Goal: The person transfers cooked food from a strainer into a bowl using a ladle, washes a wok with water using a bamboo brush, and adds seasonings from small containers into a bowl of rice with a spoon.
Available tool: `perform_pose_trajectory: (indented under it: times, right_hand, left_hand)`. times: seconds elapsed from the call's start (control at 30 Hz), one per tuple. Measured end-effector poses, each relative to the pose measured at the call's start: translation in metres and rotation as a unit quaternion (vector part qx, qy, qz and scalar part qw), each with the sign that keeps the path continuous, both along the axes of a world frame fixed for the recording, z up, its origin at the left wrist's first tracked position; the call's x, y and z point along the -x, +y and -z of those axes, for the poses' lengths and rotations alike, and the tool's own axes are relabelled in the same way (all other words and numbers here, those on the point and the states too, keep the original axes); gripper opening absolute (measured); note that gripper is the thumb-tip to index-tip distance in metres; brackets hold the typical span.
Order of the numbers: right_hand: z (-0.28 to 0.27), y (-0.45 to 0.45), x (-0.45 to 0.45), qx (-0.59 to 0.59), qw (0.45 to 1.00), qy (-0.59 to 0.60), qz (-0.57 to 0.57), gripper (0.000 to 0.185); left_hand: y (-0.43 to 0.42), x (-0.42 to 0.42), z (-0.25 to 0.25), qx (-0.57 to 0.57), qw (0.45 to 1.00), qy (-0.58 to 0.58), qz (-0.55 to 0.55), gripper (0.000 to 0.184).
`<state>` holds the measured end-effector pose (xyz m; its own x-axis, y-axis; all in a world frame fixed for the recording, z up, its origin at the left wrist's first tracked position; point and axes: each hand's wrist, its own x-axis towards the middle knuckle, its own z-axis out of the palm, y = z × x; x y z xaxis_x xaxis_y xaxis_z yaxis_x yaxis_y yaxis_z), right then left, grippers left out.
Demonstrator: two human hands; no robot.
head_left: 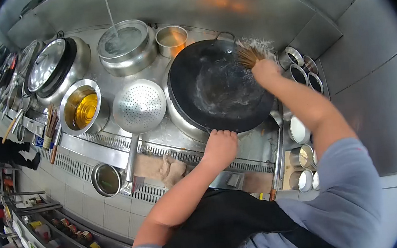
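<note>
A large black wok (226,89) sits tilted over the burner, with some water swirling in its bowl. My right hand (266,70) is closed around a bamboo wok brush (249,57), its bristles at the wok's far right rim. Water splashes up white just behind the brush. At the near rim, my left hand (221,146) is closed on the wok's loop handle, which is mostly hidden by the fingers. A second loop handle (225,34) shows at the far rim.
Left of the wok are a perforated ladle (139,106), a pot of yellow oil (82,110), a water-filled pot (123,42) under a running stream, and a small pot (172,40). Seasoning containers (299,129) line the right side. A folded cloth (159,169) lies in front. Another person stands far left.
</note>
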<state>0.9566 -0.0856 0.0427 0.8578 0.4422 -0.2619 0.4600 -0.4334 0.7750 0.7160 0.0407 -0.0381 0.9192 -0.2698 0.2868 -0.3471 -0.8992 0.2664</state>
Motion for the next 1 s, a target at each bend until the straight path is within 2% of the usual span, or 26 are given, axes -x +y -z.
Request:
perform_pose_trajectory:
  times: [0.03,0.1,0.17,0.23,0.27,0.3,0.33,0.4,0.43,0.5,0.53,0.63,0.7,0.77,0.83,0.93,1.0]
  right_hand:
    - [0.005,0.016,-0.003,-0.056,0.996,0.049,0.050,0.041]
    - [0.038,0.019,0.039,-0.011,0.995,0.062,-0.082,0.026]
    - [0.041,0.016,0.106,-0.011,0.993,0.092,-0.071,0.026]
    - [0.015,0.019,0.141,0.023,0.989,0.145,-0.015,0.023]
    - [0.006,0.016,0.128,0.022,0.983,0.180,0.013,0.022]
    - [0.004,0.014,0.105,-0.030,0.983,0.176,0.035,0.018]
    - [0.007,0.014,0.075,-0.027,0.987,0.152,0.050,0.016]
    - [0.023,0.016,0.030,-0.007,0.999,0.028,0.043,0.029]
    - [0.027,0.016,0.031,-0.012,0.999,0.023,0.043,0.029]
    - [0.037,0.014,0.050,-0.090,0.994,0.056,-0.011,0.032]
    - [0.038,0.001,0.067,-0.108,0.986,0.107,-0.064,0.026]
    - [-0.009,-0.014,0.099,0.049,0.984,0.169,-0.015,0.024]
    - [-0.010,-0.029,0.044,0.058,0.986,0.146,-0.052,0.018]
    - [-0.020,-0.005,0.006,0.043,0.996,0.065,-0.047,0.021]
    - [0.002,0.002,-0.030,-0.158,0.959,0.101,-0.212,0.027]
    - [-0.006,-0.010,-0.022,-0.158,0.935,0.150,-0.281,0.030]
    - [-0.047,-0.030,-0.034,-0.016,0.961,0.180,-0.211,0.035]
  left_hand:
    - [0.003,-0.003,0.000,-0.001,1.000,-0.005,-0.002,0.012]
    - [0.000,-0.001,0.002,-0.008,1.000,-0.002,0.001,0.013]
    - [-0.001,0.001,0.003,0.010,1.000,-0.003,0.002,0.014]
    - [0.001,-0.004,0.004,0.022,1.000,-0.001,-0.001,0.015]
    - [0.002,-0.004,0.004,0.008,1.000,-0.005,0.002,0.016]
    - [0.001,-0.002,0.005,-0.006,1.000,-0.009,0.008,0.018]
    - [-0.001,0.001,0.004,-0.007,1.000,-0.007,0.013,0.018]
    - [0.001,-0.002,0.003,-0.008,1.000,0.004,0.004,0.019]
    - [0.003,-0.003,0.003,-0.012,1.000,-0.001,0.004,0.019]
    - [0.002,-0.002,0.007,-0.008,1.000,-0.005,0.000,0.021]
    - [-0.001,0.002,0.009,-0.004,1.000,0.000,-0.002,0.021]
    - [0.002,-0.003,0.009,0.020,1.000,-0.003,-0.010,0.022]
    - [0.003,-0.004,0.008,0.023,1.000,-0.002,-0.002,0.022]
    - [0.003,-0.005,0.006,0.037,0.999,-0.013,-0.003,0.019]
    - [0.004,-0.001,0.007,0.052,0.998,-0.020,0.001,0.016]
    - [0.002,-0.006,0.005,0.029,0.999,-0.020,-0.015,0.018]
    - [0.003,-0.003,0.006,0.048,0.999,-0.019,-0.017,0.021]
